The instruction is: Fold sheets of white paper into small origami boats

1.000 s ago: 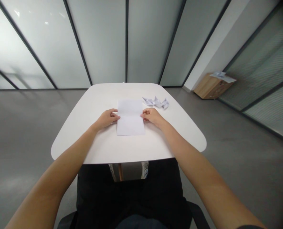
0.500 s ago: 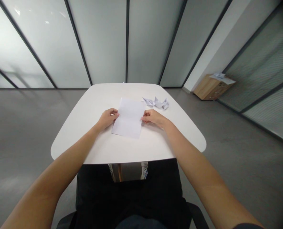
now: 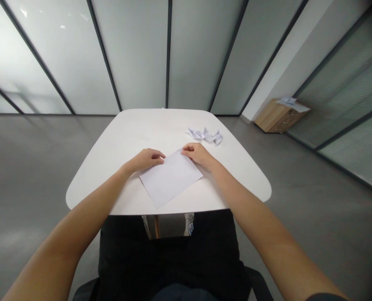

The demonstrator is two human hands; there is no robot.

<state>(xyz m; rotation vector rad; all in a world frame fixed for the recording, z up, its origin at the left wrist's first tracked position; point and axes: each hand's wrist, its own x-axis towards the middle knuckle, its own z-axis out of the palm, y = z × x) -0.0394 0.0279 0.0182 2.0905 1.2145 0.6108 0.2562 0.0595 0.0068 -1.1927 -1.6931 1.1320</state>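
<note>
A white rectangular paper sheet (image 3: 170,179) lies angled near the front edge of the white rounded bench (image 3: 104,179). The curled left grip (image 3: 146,159) and right grip (image 3: 196,154) meet its upper edges; any pinch cannot be told.

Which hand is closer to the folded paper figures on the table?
Right. The right hand is just below and slightly left of the folded paper figures, with its fingers at the sheet of white paper; the left hand lies farther left, across the sheet.
</note>
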